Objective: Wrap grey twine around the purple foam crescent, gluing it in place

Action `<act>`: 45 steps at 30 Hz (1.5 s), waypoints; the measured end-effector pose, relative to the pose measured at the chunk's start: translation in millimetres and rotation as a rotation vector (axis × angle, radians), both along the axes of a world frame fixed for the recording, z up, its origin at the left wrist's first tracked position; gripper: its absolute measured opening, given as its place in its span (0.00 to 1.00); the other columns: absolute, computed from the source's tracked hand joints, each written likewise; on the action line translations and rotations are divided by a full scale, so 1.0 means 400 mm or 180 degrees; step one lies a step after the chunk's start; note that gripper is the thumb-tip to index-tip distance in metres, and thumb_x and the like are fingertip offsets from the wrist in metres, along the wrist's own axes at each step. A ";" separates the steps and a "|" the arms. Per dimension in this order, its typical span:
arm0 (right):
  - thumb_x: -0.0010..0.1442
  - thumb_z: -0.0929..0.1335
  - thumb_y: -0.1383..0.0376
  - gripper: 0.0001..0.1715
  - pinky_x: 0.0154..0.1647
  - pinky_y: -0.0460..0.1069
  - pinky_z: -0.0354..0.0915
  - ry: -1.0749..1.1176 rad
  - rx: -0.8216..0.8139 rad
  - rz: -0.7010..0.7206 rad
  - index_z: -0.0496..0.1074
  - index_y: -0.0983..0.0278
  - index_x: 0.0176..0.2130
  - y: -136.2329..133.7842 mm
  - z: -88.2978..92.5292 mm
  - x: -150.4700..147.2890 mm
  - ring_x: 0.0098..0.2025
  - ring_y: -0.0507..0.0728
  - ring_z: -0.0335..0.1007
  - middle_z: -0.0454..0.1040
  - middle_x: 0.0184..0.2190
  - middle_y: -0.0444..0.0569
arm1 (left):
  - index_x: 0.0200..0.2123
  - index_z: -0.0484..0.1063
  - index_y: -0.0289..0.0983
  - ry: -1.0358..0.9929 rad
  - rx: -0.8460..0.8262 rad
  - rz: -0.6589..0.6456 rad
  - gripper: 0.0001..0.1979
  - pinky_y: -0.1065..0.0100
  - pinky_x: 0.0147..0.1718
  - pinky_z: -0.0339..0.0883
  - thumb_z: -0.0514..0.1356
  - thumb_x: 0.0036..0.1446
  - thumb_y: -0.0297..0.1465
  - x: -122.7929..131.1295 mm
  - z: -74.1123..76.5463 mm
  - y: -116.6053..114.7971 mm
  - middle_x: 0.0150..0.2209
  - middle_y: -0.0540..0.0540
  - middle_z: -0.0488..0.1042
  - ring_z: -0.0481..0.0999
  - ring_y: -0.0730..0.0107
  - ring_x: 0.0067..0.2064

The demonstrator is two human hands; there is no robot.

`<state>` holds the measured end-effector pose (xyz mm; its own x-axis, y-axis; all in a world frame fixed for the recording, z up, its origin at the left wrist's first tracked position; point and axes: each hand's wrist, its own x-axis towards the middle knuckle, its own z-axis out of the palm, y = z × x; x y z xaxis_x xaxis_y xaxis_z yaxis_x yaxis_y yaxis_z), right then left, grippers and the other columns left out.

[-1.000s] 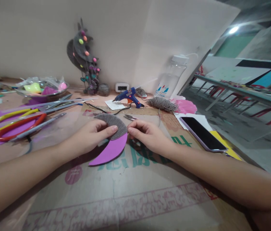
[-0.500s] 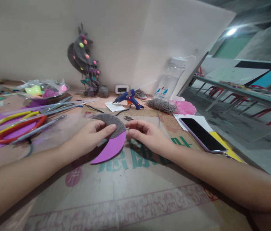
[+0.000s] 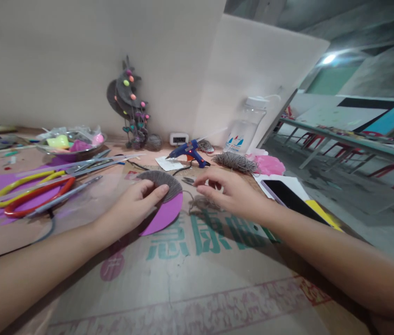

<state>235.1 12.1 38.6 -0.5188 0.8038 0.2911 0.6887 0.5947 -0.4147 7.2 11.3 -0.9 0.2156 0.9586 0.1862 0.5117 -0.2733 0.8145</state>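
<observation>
A purple paper crescent (image 3: 167, 215) lies on the printed cardboard sheet (image 3: 183, 279), its upper part wrapped in grey yarn (image 3: 164, 179). My left hand (image 3: 136, 204) rests on it, thumb and fingers closed on its inner edge. My right hand (image 3: 230, 190) hovers just right of the crescent, fingers curled in a pinch. A thin grey yarn strand (image 3: 190, 199) runs from the crescent toward that hand, and a loose blurred tuft lies beneath it. Small snips (image 3: 188, 179) lie just behind.
Red and yellow scissors (image 3: 29, 188) and long metal tools lie at the left on purple paper. Behind are a bowl (image 3: 71, 142), a finished crescent decoration (image 3: 129, 102), a blue glue gun (image 3: 188, 151), a yarn bundle (image 3: 235, 162), a bottle (image 3: 247, 123) and, right, a phone (image 3: 284, 191).
My right hand has left the crescent's tip and moved right and up, drawing the yarn out. The left hand stays on the crescent. The view has shifted slightly.
</observation>
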 end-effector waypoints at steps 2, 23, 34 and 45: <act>0.62 0.63 0.58 0.14 0.32 0.46 0.60 -0.0128 -0.0086 -0.0242 0.72 0.63 0.40 0.025 0.016 0.027 0.31 0.51 0.67 0.75 0.34 0.46 | 0.21 0.62 0.38 -0.0093 0.0038 0.0054 0.17 0.70 0.24 0.57 0.53 0.57 0.42 0.001 -0.005 0.002 0.22 0.53 0.63 0.63 0.71 0.26; 0.53 0.70 0.60 0.16 0.34 0.46 0.65 -0.0045 -0.0346 -0.1281 0.74 0.69 0.39 0.397 -0.083 -0.021 0.36 0.57 0.73 0.78 0.36 0.53 | 0.20 0.60 0.38 -0.0706 -0.0301 -0.0005 0.17 0.71 0.25 0.57 0.54 0.55 0.43 0.001 -0.021 0.020 0.20 0.54 0.61 0.64 0.72 0.25; 0.56 0.65 0.64 0.11 0.24 0.42 0.63 0.0538 -0.0659 -0.1110 0.74 0.69 0.34 0.266 -0.001 0.006 0.24 0.50 0.70 0.75 0.23 0.49 | 0.21 0.64 0.37 -0.0550 -0.0137 0.0005 0.18 0.71 0.24 0.59 0.54 0.55 0.44 -0.001 -0.018 0.016 0.21 0.52 0.65 0.66 0.71 0.25; 0.55 0.67 0.54 0.17 0.33 0.51 0.67 0.1094 -0.0298 -0.1016 0.72 0.65 0.33 0.014 -0.031 0.046 0.30 0.55 0.70 0.75 0.28 0.49 | 0.23 0.67 0.36 -0.0391 -0.0201 0.0080 0.19 0.70 0.27 0.60 0.55 0.54 0.46 -0.004 -0.011 0.012 0.23 0.50 0.70 0.70 0.68 0.27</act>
<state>253.4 17.5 26.3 -0.1281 0.9382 0.3214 0.6443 0.3251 -0.6922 5.4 16.0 -5.2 0.1707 0.9740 0.1489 0.4131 -0.2079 0.8866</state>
